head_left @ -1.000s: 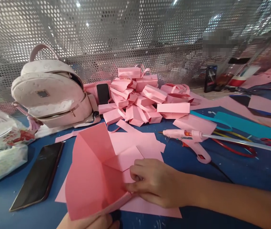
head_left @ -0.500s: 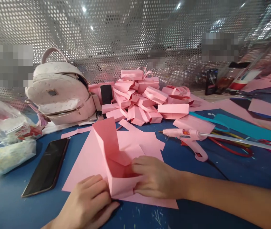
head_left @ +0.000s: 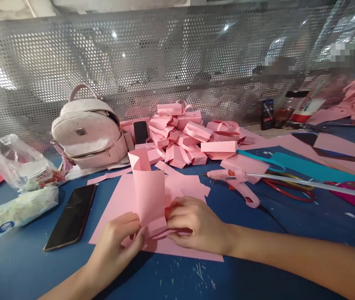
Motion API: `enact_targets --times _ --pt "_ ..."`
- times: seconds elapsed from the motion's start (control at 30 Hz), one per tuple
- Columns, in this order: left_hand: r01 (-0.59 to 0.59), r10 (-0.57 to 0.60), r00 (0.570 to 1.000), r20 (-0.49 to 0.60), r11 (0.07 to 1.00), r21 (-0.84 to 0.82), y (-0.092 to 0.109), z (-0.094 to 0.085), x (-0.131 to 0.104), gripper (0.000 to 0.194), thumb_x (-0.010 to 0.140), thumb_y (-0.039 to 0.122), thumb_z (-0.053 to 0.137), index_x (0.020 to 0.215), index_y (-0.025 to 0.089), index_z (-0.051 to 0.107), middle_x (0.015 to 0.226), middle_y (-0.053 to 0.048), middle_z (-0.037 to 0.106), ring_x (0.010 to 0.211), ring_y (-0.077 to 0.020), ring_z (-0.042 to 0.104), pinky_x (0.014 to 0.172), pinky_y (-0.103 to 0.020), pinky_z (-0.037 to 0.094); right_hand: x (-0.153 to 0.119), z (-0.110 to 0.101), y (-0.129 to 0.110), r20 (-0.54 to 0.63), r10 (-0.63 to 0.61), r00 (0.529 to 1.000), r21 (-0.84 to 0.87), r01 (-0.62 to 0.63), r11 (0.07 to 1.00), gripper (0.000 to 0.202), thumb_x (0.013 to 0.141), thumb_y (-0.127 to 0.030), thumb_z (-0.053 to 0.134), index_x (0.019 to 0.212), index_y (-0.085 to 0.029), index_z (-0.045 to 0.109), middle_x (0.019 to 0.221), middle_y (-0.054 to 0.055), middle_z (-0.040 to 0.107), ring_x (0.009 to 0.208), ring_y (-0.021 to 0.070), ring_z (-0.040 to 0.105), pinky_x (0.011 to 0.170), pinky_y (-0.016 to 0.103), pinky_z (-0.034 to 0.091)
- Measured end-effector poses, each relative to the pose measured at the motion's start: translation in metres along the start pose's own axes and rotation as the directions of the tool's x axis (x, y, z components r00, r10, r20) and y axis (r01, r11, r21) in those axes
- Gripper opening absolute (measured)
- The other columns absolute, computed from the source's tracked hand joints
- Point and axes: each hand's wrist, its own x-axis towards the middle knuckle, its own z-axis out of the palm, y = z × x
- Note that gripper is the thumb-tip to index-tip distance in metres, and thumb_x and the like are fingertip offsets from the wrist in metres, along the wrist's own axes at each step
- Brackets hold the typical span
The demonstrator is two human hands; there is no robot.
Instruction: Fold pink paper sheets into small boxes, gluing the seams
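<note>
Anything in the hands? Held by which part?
The folded pink paper, held near its lower end: left hand at the left side, right hand at the right.

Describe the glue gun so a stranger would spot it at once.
On the blue table, find the heap of folded pink paper. In front of its right end lies the pink glue gun, set apart by the long clear stick jutting from its back.

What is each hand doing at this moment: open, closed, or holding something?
Left hand: closed, pinching the folded pink paper at its left side.
Right hand: closed, holding the same paper's right side.
</note>
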Motion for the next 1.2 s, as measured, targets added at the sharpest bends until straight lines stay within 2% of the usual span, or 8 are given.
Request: enact_targets --times 0.13,0.33,0.43,0.53,0.63,0.77,1.0,1.2 --pt "-0.006 0.005 0.999 -0.038 1.000 -0.031 0.001 0.000 0.001 0.040 0.100 0.024 0.044 0.062 0.017 0.056 0.062 -0.001 0.057 0.058 -0.0118 0.054 0.054 -0.021 0.039 0.001 -0.001 -0.004 -0.124 0.009 0.992 -0.007 -0.010 1.000 0.018 0.086 -0.019 0.063 0.068 -0.020 0.067 0.070 0.000 0.071 0.076 0.0163 0.060 0.068 0.028 0.045" --pt "-0.087 0.086 0.983 -0.162 0.996 0.001 0.008 -0.006 0.005 0.023 0.095 0.020 0.055 0.071 0.019 0.057 0.067 0.001 0.057 0.061 -0.0122 0.054 0.056 -0.022 0.043 0.006 -0.014 0.000 -0.149 0.001 0.989 -0.067 -0.011 0.998 0.024 0.093 -0.024 0.059 0.070 -0.019 0.066 0.071 0.002 0.066 0.071 0.0154 0.056 0.067 0.029 0.042" --pt "-0.136 0.171 0.938 -0.301 0.982 0.135 0.011 -0.013 0.013 0.010 0.088 0.023 0.068 0.088 0.021 0.059 0.080 -0.002 0.059 0.071 -0.0154 0.056 0.062 -0.026 0.046 0.014 -0.022 0.001 -0.221 0.003 0.975 -0.044 -0.013 0.999 0.021 0.095 -0.025 0.057 0.077 -0.018 0.067 0.074 0.002 0.068 0.071 0.0152 0.056 0.068 0.029 0.042" --pt "-0.194 0.306 0.874 -0.377 0.932 0.307 0.012 -0.017 0.028 0.022 0.085 0.020 0.072 0.105 0.024 0.063 0.099 -0.006 0.062 0.088 -0.0198 0.059 0.076 -0.032 0.048 0.025 -0.029 0.001 -0.264 0.015 0.965 -0.009 -0.018 1.000 0.018 0.094 -0.023 0.058 0.078 -0.018 0.066 0.075 0.002 0.069 0.070 0.0154 0.056 0.069 0.029 0.042" --pt "-0.247 0.398 0.851 -0.342 0.879 0.407 0.007 -0.017 0.042 0.029 0.088 0.016 0.068 0.115 0.027 0.064 0.119 -0.009 0.065 0.108 -0.0248 0.061 0.090 -0.041 0.045 0.034 -0.032 0.000 -0.296 0.050 0.954 0.059 -0.034 0.998 0.012 0.089 -0.019 0.061 0.079 -0.018 0.067 0.075 0.002 0.070 0.071 0.0158 0.058 0.072 0.030 0.043" --pt "-0.313 0.440 0.862 -0.252 0.852 0.419 -0.003 -0.015 0.052 0.039 0.092 0.015 0.062 0.130 0.026 0.057 0.129 -0.009 0.067 0.125 -0.0261 0.058 0.109 -0.049 0.032 0.037 -0.031 -0.001 -0.298 0.164 0.940 0.217 -0.101 0.971 0.009 0.084 -0.015 0.065 0.079 -0.018 0.072 0.074 0.002 0.071 0.068 0.0145 0.060 0.071 0.028 0.046" --pt "-0.392 0.519 0.837 -0.174 0.790 0.472 -0.007 -0.017 0.051 0.035 0.092 0.012 0.061 0.127 0.020 0.059 0.122 -0.010 0.072 0.121 -0.0249 0.064 0.117 -0.050 0.022 0.031 -0.029 0.004 -0.249 0.131 0.960 0.266 -0.062 0.962 0.009 0.088 -0.023 0.068 0.086 -0.019 0.076 0.081 0.005 0.075 0.076 0.0170 0.064 0.074 0.031 0.049" --pt "-0.433 0.618 0.776 -0.128 0.669 0.604 0.004 -0.023 0.050 0.026 0.090 0.013 0.066 0.116 0.018 0.067 0.115 -0.007 0.075 0.112 -0.0255 0.069 0.118 -0.054 0.021 0.028 -0.034 0.004 -0.286 0.103 0.953 0.211 -0.042 0.977 0.013 0.091 -0.027 0.068 0.085 -0.019 0.076 0.076 0.002 0.075 0.070 0.0155 0.057 0.069 0.030 0.046"
